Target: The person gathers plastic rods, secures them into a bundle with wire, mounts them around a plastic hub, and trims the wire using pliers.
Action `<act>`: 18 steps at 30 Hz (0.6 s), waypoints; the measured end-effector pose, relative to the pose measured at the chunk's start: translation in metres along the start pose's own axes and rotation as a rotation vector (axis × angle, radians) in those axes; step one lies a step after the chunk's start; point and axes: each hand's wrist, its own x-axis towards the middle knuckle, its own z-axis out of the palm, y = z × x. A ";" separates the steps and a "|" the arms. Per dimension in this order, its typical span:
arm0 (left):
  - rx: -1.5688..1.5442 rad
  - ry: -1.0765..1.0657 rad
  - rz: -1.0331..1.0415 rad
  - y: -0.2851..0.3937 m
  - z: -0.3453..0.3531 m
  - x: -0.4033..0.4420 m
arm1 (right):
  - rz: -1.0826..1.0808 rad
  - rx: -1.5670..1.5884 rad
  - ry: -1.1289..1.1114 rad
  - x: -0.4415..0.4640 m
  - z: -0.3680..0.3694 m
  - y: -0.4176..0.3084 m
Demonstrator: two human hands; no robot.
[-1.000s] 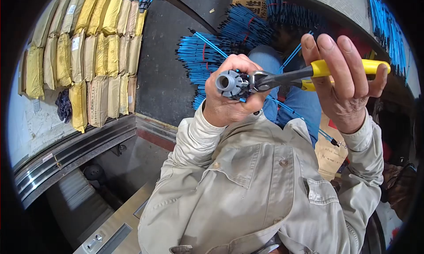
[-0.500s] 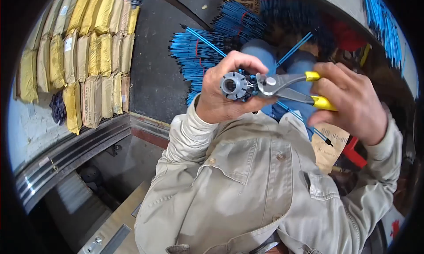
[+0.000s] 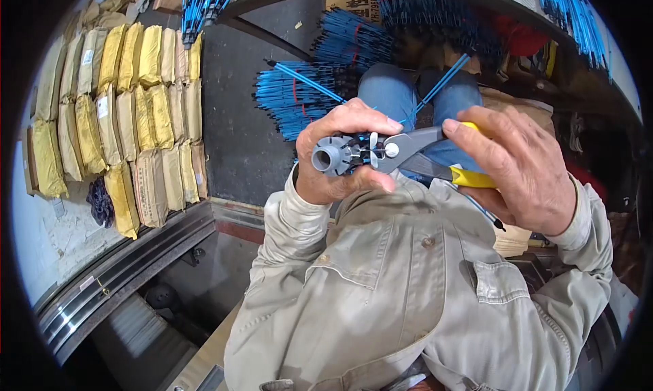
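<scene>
My left hand (image 3: 323,136) is wrapped round a hub with a round grey end (image 3: 330,156) and black slotted parts, its thumb lying along the top. Thin blue rods (image 3: 309,79) with black tips stick out from the hub in several directions. My right hand (image 3: 520,163) grips pliers with yellow handles (image 3: 471,178), fingers curled over them. The grey metal head of the pliers (image 3: 408,146) touches the side of the hub, near small silvery pieces. What exactly lies between the jaws is too small to tell.
Rows of yellow and brown paper packages (image 3: 146,119) lie at the left. Bundles of blue rods (image 3: 350,40) with red ties rest on the dark floor (image 3: 235,132) ahead. More blue rods (image 3: 575,17) hang over a curved edge at the upper right. A metal rail (image 3: 129,275) runs at the lower left.
My right hand, spread beside the pliers a second ago, has closed round the handles. The hub has tilted, its grey end now further left and lower. The whole view has shifted slightly.
</scene>
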 end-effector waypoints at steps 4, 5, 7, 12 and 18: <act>0.019 -0.037 -0.018 -0.001 0.001 -0.002 | -0.006 0.530 -0.178 -0.016 -0.002 0.018; 0.027 -0.066 -0.034 0.001 0.001 -0.001 | 0.005 0.534 -0.171 -0.012 -0.001 0.026; 0.038 -0.124 -0.054 0.003 0.003 0.002 | 0.567 1.460 -0.738 0.005 -0.003 0.049; 0.042 -0.100 -0.015 -0.001 -0.004 0.005 | 0.261 1.509 -0.551 0.003 -0.007 0.049; -0.018 -0.007 -0.043 -0.003 0.000 0.008 | 0.027 0.166 -0.154 -0.011 -0.008 0.016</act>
